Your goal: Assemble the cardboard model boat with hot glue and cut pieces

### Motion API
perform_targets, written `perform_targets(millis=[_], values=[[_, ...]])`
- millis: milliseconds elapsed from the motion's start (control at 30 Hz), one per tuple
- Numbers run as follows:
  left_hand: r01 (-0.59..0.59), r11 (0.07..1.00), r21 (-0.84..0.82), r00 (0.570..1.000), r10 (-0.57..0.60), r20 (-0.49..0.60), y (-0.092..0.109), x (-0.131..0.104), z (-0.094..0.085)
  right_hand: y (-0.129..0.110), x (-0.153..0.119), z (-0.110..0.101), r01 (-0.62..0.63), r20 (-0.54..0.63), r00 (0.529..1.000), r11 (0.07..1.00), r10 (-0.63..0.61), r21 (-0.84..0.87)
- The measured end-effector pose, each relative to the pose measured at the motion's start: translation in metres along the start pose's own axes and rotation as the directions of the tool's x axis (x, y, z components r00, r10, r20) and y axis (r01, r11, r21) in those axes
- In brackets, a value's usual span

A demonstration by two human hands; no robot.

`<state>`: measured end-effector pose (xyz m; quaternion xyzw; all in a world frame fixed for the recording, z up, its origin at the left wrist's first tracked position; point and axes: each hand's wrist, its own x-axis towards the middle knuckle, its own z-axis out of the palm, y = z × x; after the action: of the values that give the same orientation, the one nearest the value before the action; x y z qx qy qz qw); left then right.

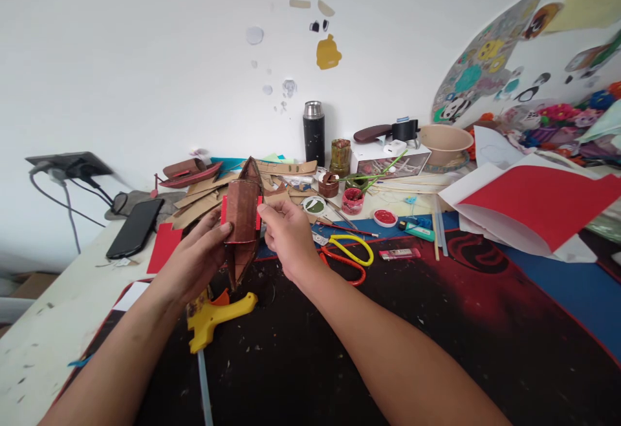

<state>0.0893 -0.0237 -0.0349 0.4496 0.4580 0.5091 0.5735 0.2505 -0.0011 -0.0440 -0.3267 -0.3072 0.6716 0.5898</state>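
Note:
A small brown model boat (242, 213) with an arched cabin is held upright above the dark mat, its pointed ends up and down. My left hand (201, 255) grips the boat's left side, thumb on the cabin. My right hand (286, 235) pinches at the cabin's right edge, where a strip of red shows beside the fingertips. Another bit of red shows at the cabin's left edge. Below the boat lies a yellow glue gun (216, 316) with a clear glue stick.
Scissors (352, 251) with yellow and red handles lie right of my hands. Behind are cardboard scraps (198, 200), paint pots (353, 200) and a black thermos (314, 135). A phone (134, 229) lies left; red paper (538, 200) is at right.

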Motion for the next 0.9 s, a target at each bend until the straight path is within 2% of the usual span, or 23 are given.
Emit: perform_targets(millis=[900], values=[[-0.001,1.0,0.009,1.0,0.001,-0.008,-0.0001,-0.0001,-0.0013,0.0011,0.0022,-0.0008,-0.006,0.005,1.0,0.999,0.006,-0.049]])
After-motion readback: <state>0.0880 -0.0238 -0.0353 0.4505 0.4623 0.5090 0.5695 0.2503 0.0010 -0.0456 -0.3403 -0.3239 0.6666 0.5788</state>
